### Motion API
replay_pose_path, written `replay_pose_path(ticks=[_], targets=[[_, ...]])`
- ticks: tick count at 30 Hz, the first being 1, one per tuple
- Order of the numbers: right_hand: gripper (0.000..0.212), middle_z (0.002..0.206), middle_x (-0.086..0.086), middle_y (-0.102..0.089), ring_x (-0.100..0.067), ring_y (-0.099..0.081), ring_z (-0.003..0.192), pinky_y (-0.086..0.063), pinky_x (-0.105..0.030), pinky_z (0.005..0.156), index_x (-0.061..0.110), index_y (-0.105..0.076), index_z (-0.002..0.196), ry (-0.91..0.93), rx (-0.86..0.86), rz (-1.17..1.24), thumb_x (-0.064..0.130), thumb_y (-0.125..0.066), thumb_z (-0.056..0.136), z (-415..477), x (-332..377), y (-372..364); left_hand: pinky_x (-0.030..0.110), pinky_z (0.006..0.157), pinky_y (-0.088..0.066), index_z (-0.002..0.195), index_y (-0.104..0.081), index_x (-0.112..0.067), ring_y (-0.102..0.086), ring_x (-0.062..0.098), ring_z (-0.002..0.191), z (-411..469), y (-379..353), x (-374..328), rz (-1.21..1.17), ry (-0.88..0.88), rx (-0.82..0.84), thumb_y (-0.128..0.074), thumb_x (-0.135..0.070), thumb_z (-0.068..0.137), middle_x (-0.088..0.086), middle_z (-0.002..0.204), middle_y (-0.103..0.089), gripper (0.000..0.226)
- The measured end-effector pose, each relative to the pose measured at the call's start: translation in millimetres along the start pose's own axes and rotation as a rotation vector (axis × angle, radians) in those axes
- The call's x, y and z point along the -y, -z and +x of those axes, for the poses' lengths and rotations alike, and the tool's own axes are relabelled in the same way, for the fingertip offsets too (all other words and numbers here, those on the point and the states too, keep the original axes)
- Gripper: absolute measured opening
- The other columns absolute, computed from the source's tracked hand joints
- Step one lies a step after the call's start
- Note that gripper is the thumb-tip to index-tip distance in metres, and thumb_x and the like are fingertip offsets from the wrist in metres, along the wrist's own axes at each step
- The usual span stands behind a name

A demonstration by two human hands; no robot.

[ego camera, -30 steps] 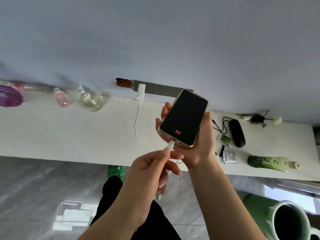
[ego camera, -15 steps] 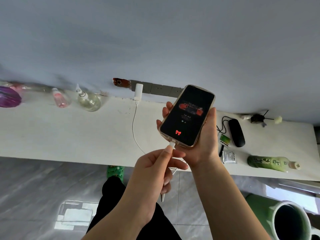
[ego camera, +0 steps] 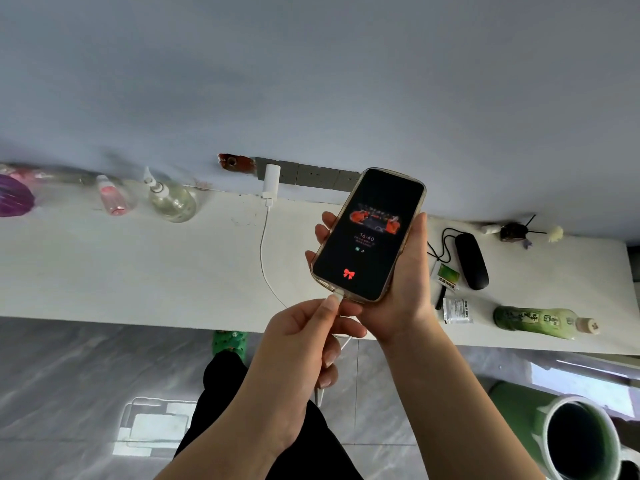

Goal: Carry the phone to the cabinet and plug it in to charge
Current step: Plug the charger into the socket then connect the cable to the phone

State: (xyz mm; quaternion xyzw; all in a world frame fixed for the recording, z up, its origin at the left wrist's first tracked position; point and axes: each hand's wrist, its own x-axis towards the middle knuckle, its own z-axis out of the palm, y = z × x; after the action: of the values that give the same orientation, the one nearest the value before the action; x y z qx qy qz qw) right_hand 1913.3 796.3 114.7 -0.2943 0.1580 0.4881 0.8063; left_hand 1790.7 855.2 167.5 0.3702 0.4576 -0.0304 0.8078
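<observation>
Right hand [ego camera: 398, 289] cupped, fingers wrapped; left hand [ego camera: 304, 344] pinching, thumb extended.

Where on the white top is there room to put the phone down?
The widest bare stretch of the cabinet top lies left of the white cable, in front of the clear bottle and pink bottle. The right end is crowded: black case, packets, green bottle. The right hand holds the phone.
</observation>
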Motion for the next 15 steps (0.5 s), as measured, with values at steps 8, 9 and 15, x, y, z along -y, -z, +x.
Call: replay_pose_path(ticks=[8,9,15], targets=[[0.083,0.119,-0.014,-0.067,-0.032,-0.066,0.106,-0.054,-0.050,0.084,0.017,-0.057,0.128,0.058,-0.005,-0.008,0.080,-0.037,0.079,-2.3,1.5,0.9,0.016,0.031,-0.029,0.080,-0.068,-0.004,-0.037,0.004,0.033,4.6,-4.3,1.0,0.016,-0.013,0.016,-0.049,-0.019,0.096,0.003,0.061,-0.072,0.029],[0.083,0.120,-0.015,-0.066,-0.032,-0.065,0.106,-0.054,-0.051,0.085,0.017,-0.057,0.128,0.059,-0.007,-0.014,0.080,-0.036,0.079,-2.7,1.7,1.4,0.016,0.031,-0.030,0.083,-0.068,-0.003,-0.038,0.004,0.033,5.2,-3.9,1.4,0.030,-0.007,0.019,-0.048,-0.020,0.096,0.003,0.061,-0.072,0.029],[0.084,0.128,-0.017,-0.063,-0.036,-0.061,0.116,-0.054,-0.053,0.085,0.020,-0.058,0.126,0.028,-0.007,-0.030,0.082,-0.030,0.078,-3.2,12.0,15.5,0.028,0.068,-0.057,0.089,-0.075,-0.016,-0.073,0.017,0.074,23.7,16.3,-4.5,0.443,0.074,0.227,-0.033,-0.063,0.084,0.002,0.088,-0.079,0.063]])
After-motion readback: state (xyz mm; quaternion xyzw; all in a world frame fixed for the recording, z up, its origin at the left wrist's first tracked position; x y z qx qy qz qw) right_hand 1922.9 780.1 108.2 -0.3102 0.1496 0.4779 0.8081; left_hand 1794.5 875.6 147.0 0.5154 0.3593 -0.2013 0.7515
